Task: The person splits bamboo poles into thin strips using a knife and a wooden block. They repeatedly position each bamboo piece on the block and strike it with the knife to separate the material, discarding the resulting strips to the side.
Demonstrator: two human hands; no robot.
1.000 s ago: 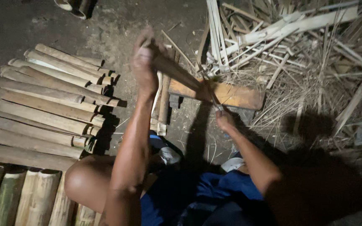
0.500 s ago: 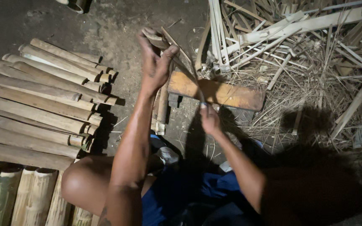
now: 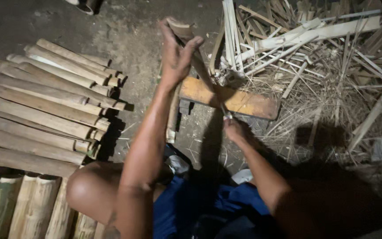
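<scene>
Since the earlier frames my left hand [image 3: 176, 55] has stayed high on the upper end of the bamboo strip [image 3: 200, 66], but my right hand [image 3: 234, 129] has come lower and nearer to my body, so the blade has travelled further along the strip; I judge that the split is now longer than before. To my left lies the big stack of split bamboo poles [image 3: 45, 115], side by side on the dirt floor [image 3: 142, 40], and nearer to my knee [image 3: 87, 190] stand thicker green bamboo tubes [image 3: 18, 203]. To my right is the heap of thin bamboo slivers and offcuts [image 3: 323, 66]. Under the work lies the orange wooden block [image 3: 239, 101], flat on the ground. The strip has its long axis on a slant: its top end points up and away from me, toward the left, and its lower end comes down to the right, over the block, to my right hand. My left fingers are pressed around the top end of the strip, thumb over it. My right hand is closed on a knife [image 3: 226, 113], I believe, but shadow hides the grip there.
</scene>
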